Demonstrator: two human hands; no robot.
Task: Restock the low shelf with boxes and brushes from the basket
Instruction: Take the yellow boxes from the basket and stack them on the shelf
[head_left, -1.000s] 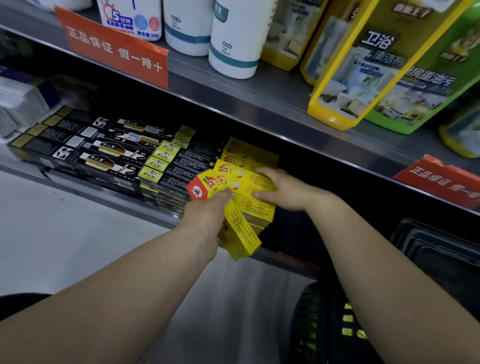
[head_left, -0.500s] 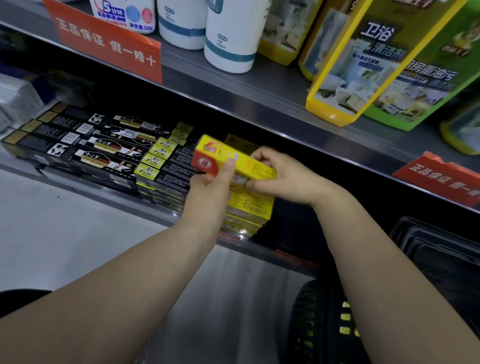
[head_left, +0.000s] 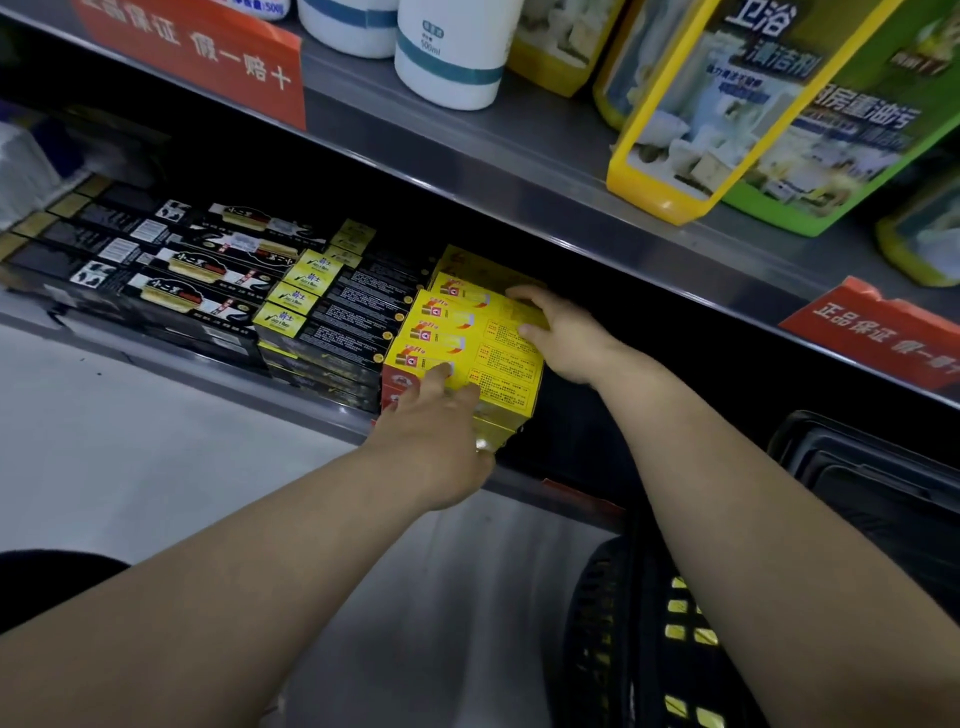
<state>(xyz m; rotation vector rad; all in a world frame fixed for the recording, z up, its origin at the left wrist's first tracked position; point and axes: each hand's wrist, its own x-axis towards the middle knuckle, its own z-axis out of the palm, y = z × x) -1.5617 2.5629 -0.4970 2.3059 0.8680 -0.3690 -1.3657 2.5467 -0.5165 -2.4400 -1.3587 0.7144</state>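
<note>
Several yellow boxes (head_left: 483, 332) with red logos lie stacked flat at the front of the low shelf (head_left: 197, 376), right of the black boxes. My left hand (head_left: 436, 426) reaches in from below, its fingers spread against the front of the yellow stack. My right hand (head_left: 566, 338) is at the stack's right end, with fingers and thumb closed around the end of the top yellow box. The black basket (head_left: 597, 618) stands at the lower right under my right forearm, and yellow items show through its slots.
Rows of black boxes (head_left: 176, 291) and black boxes with yellow ends (head_left: 311, 306) fill the low shelf to the left. The upper shelf (head_left: 519, 156) overhangs with white bottles (head_left: 447, 57), yellow and green refill packs and red price tags (head_left: 872, 327). A dark gap lies right of the yellow stack.
The yellow box that both hands held above the stack now lies flat on top of it. My left hand has let go and dropped to the stack's front; my right stays at its end.
</note>
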